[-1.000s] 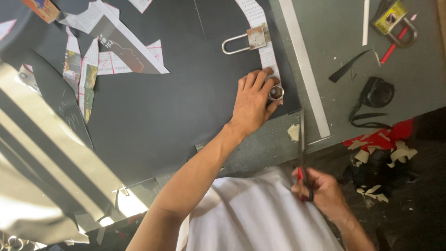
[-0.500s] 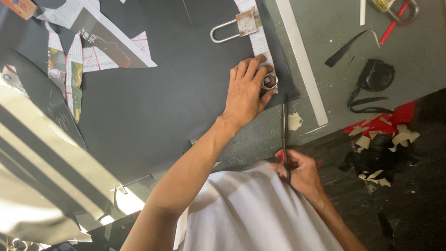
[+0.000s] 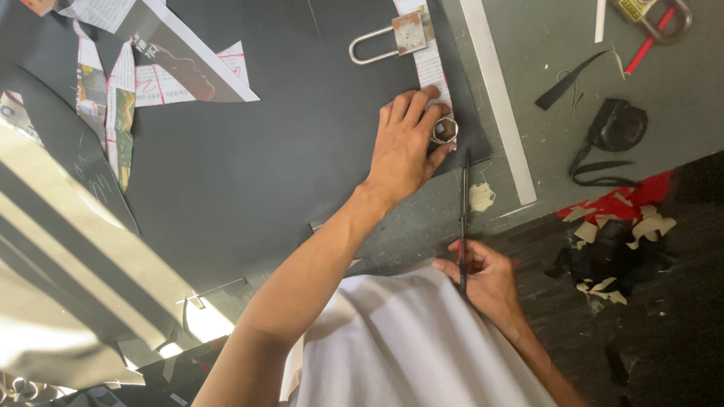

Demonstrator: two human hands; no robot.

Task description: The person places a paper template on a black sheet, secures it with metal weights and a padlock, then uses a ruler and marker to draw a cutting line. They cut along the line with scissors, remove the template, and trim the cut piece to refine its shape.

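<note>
While the left hand (image 3: pixel 407 151) stays flat on the black sheet (image 3: pixel 249 173), the right hand (image 3: pixel 486 279), clamped on scissors (image 3: pixel 464 218), has brought the blades up to the sheet's edge.

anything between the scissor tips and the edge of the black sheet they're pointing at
Nothing visible. The scissors in the right hand point up at the black sheet, tips at its lower edge. The left hand presses the sheet just left of the blades, with a metal ring by its fingers.
</note>
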